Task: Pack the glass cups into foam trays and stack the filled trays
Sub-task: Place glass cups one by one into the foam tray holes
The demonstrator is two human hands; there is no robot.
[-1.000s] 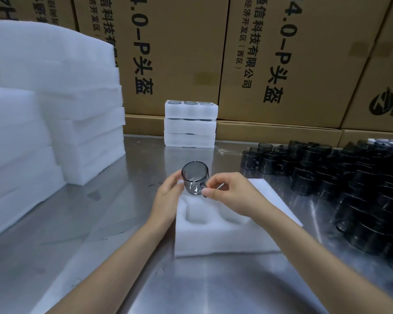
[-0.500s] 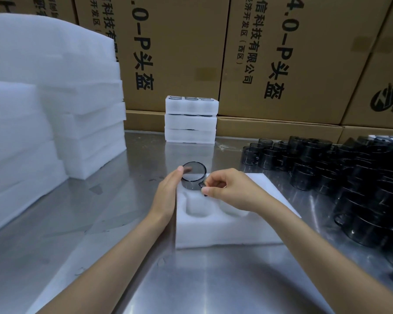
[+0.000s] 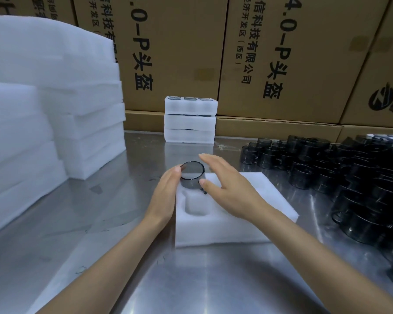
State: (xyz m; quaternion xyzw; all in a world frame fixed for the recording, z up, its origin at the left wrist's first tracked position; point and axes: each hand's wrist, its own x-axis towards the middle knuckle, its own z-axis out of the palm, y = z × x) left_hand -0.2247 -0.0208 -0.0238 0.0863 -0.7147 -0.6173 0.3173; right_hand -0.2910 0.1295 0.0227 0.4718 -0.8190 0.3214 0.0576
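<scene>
Cup (image 3: 192,175) sitting upright in far-left pocket of foam tray (image 3: 254,218), partly seated, axis vertical. I'm resting left hand (image 3: 166,196) flat against its left side; right hand (image 3: 227,184) hovering spread just right, fingers released, equally near.

Steel table (image 3: 114,223) bears foam trays (image 3: 225,225), glass cups (image 3: 340,177) (dark ones), cartons (image 3: 279,126).
</scene>
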